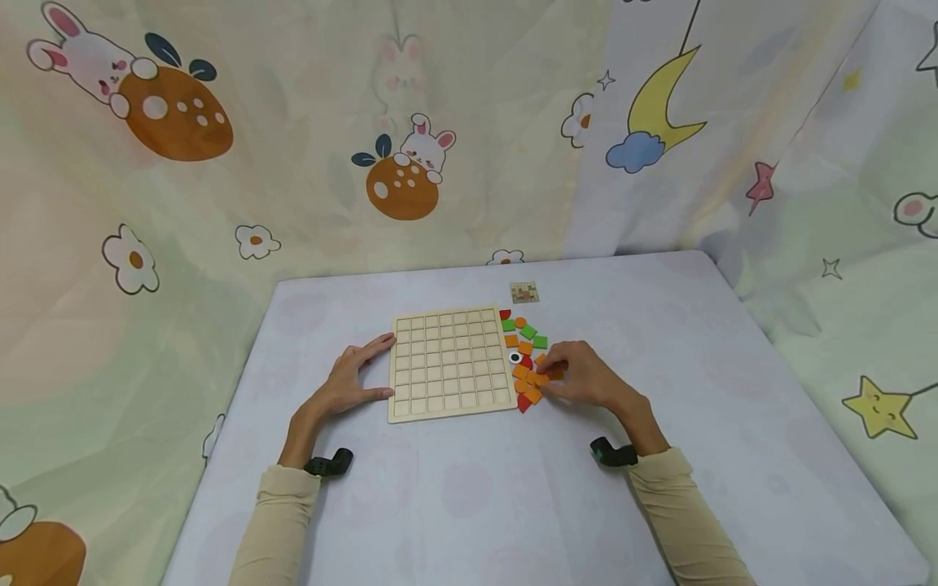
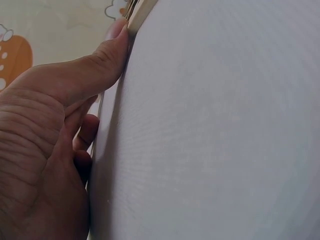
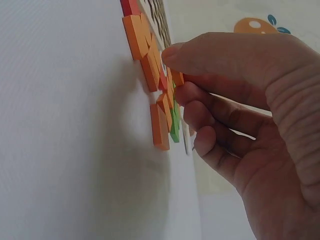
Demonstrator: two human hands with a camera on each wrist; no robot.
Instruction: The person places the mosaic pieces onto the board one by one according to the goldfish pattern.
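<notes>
Right hand [image 3: 250, 115] over a cluster of flat tiles on a pale table [image 3: 65, 150]. Thumb and forefinger pinch one orange tile [image 3: 177, 77]. Further orange tiles [image 3: 142, 42] lie just beside it, a green tile [image 3: 174, 126] among them, a red tile [image 3: 130, 6] at the top edge

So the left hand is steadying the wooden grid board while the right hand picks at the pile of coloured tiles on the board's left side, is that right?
Not quite. The pile of coloured tiles lies on the right side of the wooden grid board, not the left, as the head view shows. The rest holds: the left hand steadies the board's left edge, and the right hand picks at the tiles.
</notes>
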